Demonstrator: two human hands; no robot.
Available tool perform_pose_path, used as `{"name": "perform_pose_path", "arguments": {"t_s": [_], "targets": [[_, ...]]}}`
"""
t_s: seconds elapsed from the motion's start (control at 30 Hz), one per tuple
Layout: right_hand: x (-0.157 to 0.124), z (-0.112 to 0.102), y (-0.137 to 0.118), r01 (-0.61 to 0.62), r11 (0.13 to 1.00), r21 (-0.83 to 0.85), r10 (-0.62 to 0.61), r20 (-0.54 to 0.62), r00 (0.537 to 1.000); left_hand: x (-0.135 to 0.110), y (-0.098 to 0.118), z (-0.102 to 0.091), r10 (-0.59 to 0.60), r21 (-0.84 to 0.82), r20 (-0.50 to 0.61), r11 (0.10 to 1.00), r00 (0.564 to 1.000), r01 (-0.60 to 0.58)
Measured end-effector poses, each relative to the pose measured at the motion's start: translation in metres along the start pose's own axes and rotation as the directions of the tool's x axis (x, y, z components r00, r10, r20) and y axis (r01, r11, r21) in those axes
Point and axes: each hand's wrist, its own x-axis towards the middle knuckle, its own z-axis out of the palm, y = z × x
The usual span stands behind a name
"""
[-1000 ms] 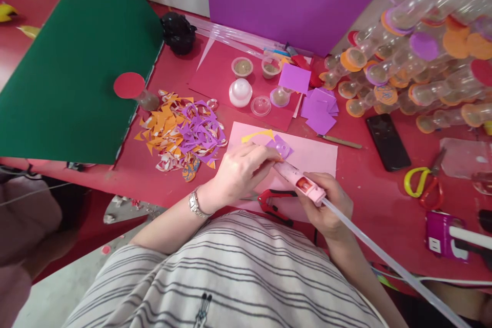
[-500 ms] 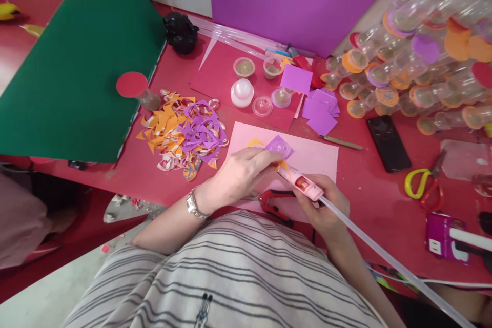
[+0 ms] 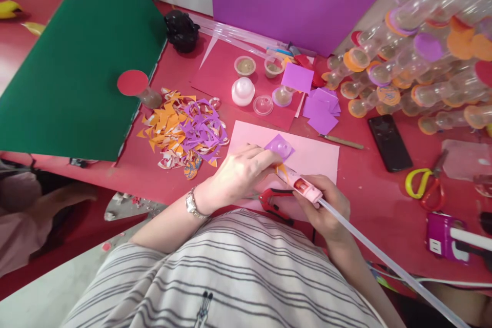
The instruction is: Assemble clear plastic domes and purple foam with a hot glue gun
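Note:
My right hand (image 3: 326, 205) is wrapped round a pink hot glue gun (image 3: 302, 184), with a long translucent glue stick (image 3: 365, 241) trailing from its back end. The gun's nozzle end points left, close to the fingers of my left hand (image 3: 242, 169). Those fingers are bent and drawn together, and their tips and anything between them are hidden. Just beyond them lies a purple paper square (image 3: 274, 144) with a clear plastic dome (image 3: 285, 148) on it. Both lie over a pink sheet (image 3: 246, 136). Red-handled pliers (image 3: 274, 202) lie below my hands.
Paper scraps (image 3: 184, 130) lie left, beside a sand-filled tube with a red disc (image 3: 132, 83). Small cups of sand (image 3: 245, 65) and purple squares (image 3: 322, 110) are behind. At right are a phone (image 3: 389, 142), scissors (image 3: 421, 184) and stacked clear bottles (image 3: 434, 92).
An orange-yellow piece that showed behind my left hand is out of sight now. My left hand has shifted slightly. At far left, another person's arm has come into view.

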Motion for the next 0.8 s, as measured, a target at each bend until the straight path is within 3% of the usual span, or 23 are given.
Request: {"name": "perform_pose_path", "arguments": {"t_s": [0.13,0.37,0.8], "targets": [[-0.002,-0.001,0.002,0.024,0.999,0.036,-0.023,-0.010,1.000,0.002,-0.004,-0.001,-0.025,-0.028,0.111,0.999,0.993,0.028],[-0.006,-0.004,0.006,0.022,0.996,0.090,-0.023,0.016,1.000,0.005,-0.006,-0.003,-0.012,-0.076,0.198,0.997,0.980,0.027],[-0.012,-0.004,0.014,0.038,0.997,0.065,-0.038,0.010,0.999,0.002,-0.003,0.004,-0.006,-0.115,0.096,0.993,0.995,0.017]]}}
